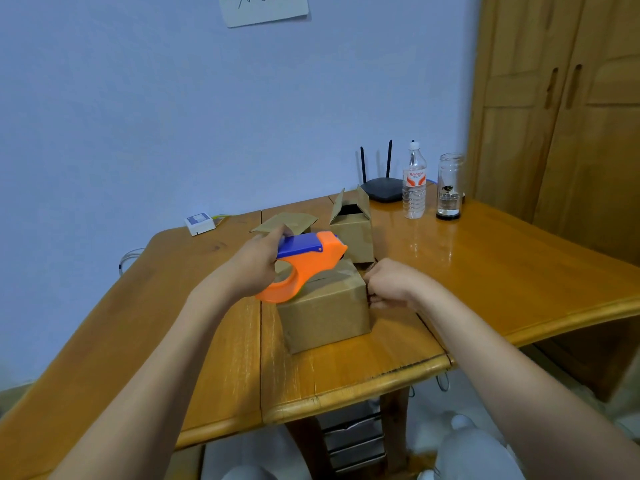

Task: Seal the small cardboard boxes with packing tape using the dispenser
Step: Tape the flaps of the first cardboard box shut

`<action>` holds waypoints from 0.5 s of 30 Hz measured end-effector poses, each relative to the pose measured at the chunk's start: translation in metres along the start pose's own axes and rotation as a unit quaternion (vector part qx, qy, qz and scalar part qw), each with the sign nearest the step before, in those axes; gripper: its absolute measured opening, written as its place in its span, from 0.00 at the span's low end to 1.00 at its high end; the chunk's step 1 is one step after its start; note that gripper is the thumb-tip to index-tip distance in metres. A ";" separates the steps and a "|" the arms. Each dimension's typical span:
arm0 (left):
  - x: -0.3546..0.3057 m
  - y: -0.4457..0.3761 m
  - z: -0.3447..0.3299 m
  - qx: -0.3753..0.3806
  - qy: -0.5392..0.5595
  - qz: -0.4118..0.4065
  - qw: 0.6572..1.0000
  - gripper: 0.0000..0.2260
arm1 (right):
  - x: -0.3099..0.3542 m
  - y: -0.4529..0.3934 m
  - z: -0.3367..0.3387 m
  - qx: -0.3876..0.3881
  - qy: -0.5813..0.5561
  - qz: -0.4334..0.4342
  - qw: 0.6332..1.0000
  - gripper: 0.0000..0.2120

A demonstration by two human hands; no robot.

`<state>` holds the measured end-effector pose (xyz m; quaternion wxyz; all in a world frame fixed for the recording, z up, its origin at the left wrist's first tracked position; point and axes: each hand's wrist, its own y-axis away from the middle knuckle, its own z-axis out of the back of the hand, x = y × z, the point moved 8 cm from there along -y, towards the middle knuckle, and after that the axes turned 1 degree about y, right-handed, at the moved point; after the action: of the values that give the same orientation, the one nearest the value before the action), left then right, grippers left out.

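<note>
A closed small cardboard box [325, 313] stands on the wooden table [214, 341] in front of me. My left hand [256, 265] grips the orange and blue tape dispenser [304, 258], held over the box's top left. A strip of clear tape lies along the box's top seam under the dispenser's nose. My right hand [391, 284] has its fingers curled against the box's right edge, pressing there. Behind stands a second cardboard box [353, 230] with its flaps up. A flat piece of cardboard [287, 221] lies to its left.
At the table's back stand a black router [382, 190], a clear plastic bottle [414, 183] and a glass jar [449, 187]. A small white box [200, 222] sits at the back left edge. A wooden wardrobe [568, 116] rises on the right.
</note>
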<state>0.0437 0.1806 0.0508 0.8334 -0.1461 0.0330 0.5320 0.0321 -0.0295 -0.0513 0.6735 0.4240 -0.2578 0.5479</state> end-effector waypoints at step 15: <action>0.003 -0.002 0.000 0.004 0.007 -0.001 1.000 0.26 | 0.039 0.017 -0.026 0.059 0.143 0.249 0.956 0.51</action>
<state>0.0468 0.1825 0.0501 0.8341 -0.1463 0.0408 0.5303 0.0229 0.0136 -0.0273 0.5193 0.3025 -0.2236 0.7674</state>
